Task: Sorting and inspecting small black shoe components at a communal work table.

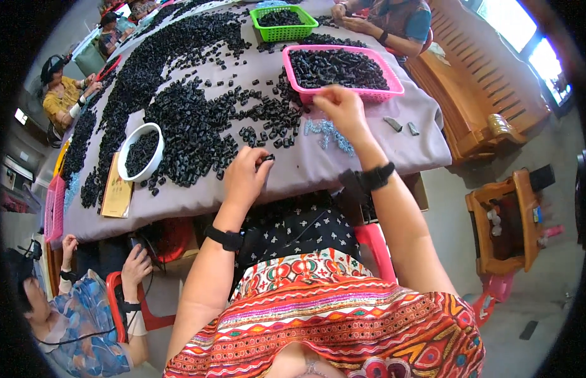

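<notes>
My left hand (245,176) is closed in a pinch over the table's near edge. A small black plastic piece (269,157) sits between its thumb and fingertips. Farther right, my right hand (343,112) is raised just in front of a pink basket (394,92) full of black pieces. Its fingers are pressed together, and whatever they hold is too small to make out. A scatter of small pale-blue shiny pieces (336,142) lies beneath that hand. Left of my left hand spreads a heap of loose black pieces (191,126).
A white bowl (123,165) of small dark pieces stands by a yellow booklet (118,196). Two grey bits (392,123) lie near the right corner. Beyond is a green basket (282,33). Other people sit around the table, one close on my left (85,321).
</notes>
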Motion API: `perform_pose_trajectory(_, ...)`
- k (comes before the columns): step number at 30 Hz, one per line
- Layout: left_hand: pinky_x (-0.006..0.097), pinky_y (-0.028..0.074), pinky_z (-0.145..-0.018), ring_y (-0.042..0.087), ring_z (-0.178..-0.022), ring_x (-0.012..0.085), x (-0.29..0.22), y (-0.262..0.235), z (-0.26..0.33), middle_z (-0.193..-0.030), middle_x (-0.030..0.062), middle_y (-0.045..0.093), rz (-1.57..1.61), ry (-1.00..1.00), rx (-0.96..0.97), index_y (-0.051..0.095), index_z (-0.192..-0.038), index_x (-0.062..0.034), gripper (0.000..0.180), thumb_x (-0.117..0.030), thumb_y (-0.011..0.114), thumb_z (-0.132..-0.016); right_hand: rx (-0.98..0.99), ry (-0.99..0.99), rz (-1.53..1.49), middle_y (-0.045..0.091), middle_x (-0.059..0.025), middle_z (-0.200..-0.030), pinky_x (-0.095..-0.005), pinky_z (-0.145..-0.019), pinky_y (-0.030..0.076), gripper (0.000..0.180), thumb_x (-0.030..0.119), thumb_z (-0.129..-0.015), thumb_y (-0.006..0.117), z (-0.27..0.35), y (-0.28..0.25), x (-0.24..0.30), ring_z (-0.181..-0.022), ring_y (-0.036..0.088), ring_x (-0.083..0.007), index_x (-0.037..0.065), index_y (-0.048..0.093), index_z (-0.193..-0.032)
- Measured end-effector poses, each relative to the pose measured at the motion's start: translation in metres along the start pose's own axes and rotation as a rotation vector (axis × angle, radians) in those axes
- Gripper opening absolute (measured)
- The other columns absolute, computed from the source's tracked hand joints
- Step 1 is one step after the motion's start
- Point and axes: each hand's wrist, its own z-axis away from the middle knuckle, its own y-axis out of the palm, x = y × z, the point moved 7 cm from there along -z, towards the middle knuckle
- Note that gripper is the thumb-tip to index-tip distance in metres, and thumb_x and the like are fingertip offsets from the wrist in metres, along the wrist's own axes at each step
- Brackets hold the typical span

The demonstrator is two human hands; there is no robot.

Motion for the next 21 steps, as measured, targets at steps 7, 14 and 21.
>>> perform_pose_trajectory(7, 0.033, 0.046, -0.061, 0.058, -0.065, 0.0216, -0.002, -0.001, 0.001, -0.079, 0.0066, 0.057, 0.020, 0.038, -0.037, 0.065, -0.092, -0.0067, 0.016, -0.019, 0.069, -0.083, 0.128, -0.171, 0.498, 0.068, -0.0169, -0.086, -0.0432, -0.076, 0.052, 0.016, 0.014, -0.079, 0.064, 0.060, 0.017, 0.006, -0.086, 0.065, -0.0365, 0.002, 0.068, -0.088)
perform_pose_trajectory(14, 0.031, 0.047, -0.061, 0.057, -0.065, 0.0203, -0.007, -0.002, 0.001, -0.080, 0.0058, 0.058, 0.000, 0.039, -0.022, 0.066, -0.091, -0.0075, 0.015, -0.019, 0.070, -0.082, 0.090, -0.257, 0.254, 0.067, -0.0174, -0.092, -0.0420, -0.078, 0.052, 0.018, 0.008, -0.080, 0.061, 0.073, 0.022, 0.012, -0.085, 0.064, -0.0354, 0.002, 0.067, -0.096)
perform_pose_trajectory(21, 0.031, 0.047, -0.062, 0.058, -0.066, 0.0196, -0.002, -0.001, 0.000, -0.081, 0.0061, 0.058, 0.007, 0.011, -0.025, 0.066, -0.092, -0.0073, 0.016, -0.019, 0.070, -0.083, 0.129, -0.168, 0.327, 0.066, -0.0169, -0.087, -0.0437, -0.078, 0.050, 0.012, 0.009, -0.081, 0.062, 0.077, 0.010, 0.015, -0.086, 0.063, -0.0364, 0.003, 0.066, -0.089)
